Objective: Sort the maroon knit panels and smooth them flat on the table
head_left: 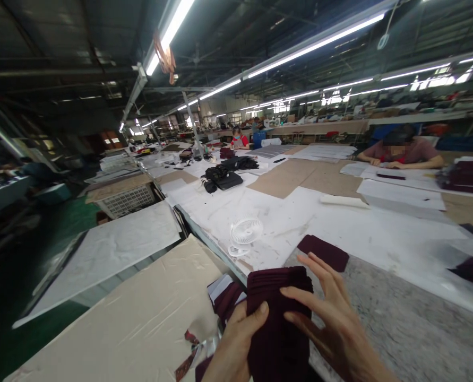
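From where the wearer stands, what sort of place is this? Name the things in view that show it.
Most likely a garment or textile workshop: both hands, left hand and right hand, hold a stack of maroon fabric pieces at a long cutting table, with another worker seated further along.

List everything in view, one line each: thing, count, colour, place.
fabric stack: one, maroon, held in both hands at bottom centre
fabric piece: one, maroon, flat on the table beyond the stack
desk fan: one, white, on the table ahead
black bags: a pile, black, farther up the table
plastic basket: one, white, left of the table
seated person: one, across the table at right
table: one, white-covered, long
left hand: thumb on the stack
right hand: fingers spread over the stack
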Tool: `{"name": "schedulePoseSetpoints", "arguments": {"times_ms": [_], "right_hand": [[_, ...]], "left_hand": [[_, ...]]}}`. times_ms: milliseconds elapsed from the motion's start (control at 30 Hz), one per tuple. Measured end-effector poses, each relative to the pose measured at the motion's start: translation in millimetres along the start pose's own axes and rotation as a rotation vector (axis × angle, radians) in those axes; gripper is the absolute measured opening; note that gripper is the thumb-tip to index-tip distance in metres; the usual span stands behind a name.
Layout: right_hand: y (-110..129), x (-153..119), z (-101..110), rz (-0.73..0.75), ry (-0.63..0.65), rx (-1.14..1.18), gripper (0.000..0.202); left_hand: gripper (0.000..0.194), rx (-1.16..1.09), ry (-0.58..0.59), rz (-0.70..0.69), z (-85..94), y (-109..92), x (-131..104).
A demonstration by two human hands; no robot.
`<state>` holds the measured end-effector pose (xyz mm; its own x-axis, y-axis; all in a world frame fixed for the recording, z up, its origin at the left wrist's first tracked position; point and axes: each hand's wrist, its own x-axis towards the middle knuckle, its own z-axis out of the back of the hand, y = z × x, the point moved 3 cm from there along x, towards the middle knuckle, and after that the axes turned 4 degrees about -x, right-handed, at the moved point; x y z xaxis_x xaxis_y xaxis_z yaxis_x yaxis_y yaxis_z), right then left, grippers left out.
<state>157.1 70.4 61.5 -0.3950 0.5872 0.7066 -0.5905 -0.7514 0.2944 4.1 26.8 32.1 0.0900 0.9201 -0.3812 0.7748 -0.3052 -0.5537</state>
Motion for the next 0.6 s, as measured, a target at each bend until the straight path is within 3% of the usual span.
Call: {"name": "schedulePoseSetpoints", "arguments": {"times_ms": [267, 433, 533, 600], "right_hand": [[3, 7, -8, -0.024, 0.098, 0.061, 0.01], [-2, 8, -8, -0.062, 0.127, 0.08, 0.009], [-13, 3, -9, -0.144, 0.107, 0.105, 0.008], [-21, -2, -11, -0.276, 0.132, 0.19, 0.011]], "left_hand": [[0.04, 0.118, -0.019, 0.012, 8.9, 13, 4], [0.036, 0.053, -0.008, -0.003, 5.1, 9, 6], [0.038, 0.032, -0.063, -0.035, 3.8, 0, 3], [0.042, 0.023, -0.114, -0.054, 4.3, -6, 0]]}}
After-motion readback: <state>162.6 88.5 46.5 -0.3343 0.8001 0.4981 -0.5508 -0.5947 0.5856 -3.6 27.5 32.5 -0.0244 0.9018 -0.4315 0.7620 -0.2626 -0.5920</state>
